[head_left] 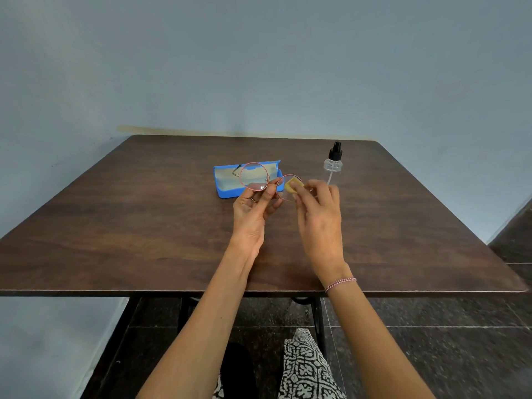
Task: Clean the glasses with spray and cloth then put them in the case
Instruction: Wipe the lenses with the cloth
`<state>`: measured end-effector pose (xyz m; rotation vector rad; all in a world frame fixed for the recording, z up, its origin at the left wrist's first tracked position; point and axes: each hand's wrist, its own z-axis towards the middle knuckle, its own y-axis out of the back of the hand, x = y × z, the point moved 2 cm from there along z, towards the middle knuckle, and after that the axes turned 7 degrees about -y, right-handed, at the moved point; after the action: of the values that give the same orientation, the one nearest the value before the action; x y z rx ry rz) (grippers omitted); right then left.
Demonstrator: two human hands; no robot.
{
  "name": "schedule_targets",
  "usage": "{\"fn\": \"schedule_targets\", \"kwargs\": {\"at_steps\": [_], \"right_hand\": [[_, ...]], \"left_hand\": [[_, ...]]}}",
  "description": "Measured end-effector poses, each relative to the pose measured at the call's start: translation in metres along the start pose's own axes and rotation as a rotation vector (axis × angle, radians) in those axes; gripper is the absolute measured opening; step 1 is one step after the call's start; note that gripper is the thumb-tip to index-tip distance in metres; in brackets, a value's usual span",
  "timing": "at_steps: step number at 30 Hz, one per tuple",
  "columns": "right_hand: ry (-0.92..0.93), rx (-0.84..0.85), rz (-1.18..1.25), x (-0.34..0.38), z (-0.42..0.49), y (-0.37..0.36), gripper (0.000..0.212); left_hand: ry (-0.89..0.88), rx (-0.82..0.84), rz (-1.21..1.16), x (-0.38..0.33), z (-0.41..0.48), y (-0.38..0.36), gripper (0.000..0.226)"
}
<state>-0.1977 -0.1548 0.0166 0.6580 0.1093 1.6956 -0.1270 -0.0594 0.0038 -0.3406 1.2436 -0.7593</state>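
Glasses [254,177] pinched by left fingers [269,193], cloth [290,188] by right fingers [302,189], above dark wooden table [144,214] against blue-grey wall [259,67]

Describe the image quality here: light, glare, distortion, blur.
Head view: soft, even light, faint shadows; wide-angle stretch splays the table toward the frame's edges; a pale glint low on the glasses lens in front of the case; the right hand with the cloth looks slightly soft; the bottle is crisp.
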Motion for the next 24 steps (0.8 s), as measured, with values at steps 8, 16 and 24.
{"fn": "schedule_targets", "kwargs": {"at_steps": [8,16,24], "right_hand": [[0.067,0.072,-0.005,0.007,-0.007,-0.005,0.025],[-0.041,-0.037,0.018,-0.003,0.002,-0.001,0.025],[0.073,0.049,-0.006,0.007,-0.012,-0.002,0.026]], "left_hand": [[-0.006,0.002,0.038,-0.002,0.001,0.000,0.019],[-0.010,-0.018,0.028,0.000,0.001,0.000,0.016],[0.007,0.005,0.065,-0.001,0.000,0.000,0.017]]}}
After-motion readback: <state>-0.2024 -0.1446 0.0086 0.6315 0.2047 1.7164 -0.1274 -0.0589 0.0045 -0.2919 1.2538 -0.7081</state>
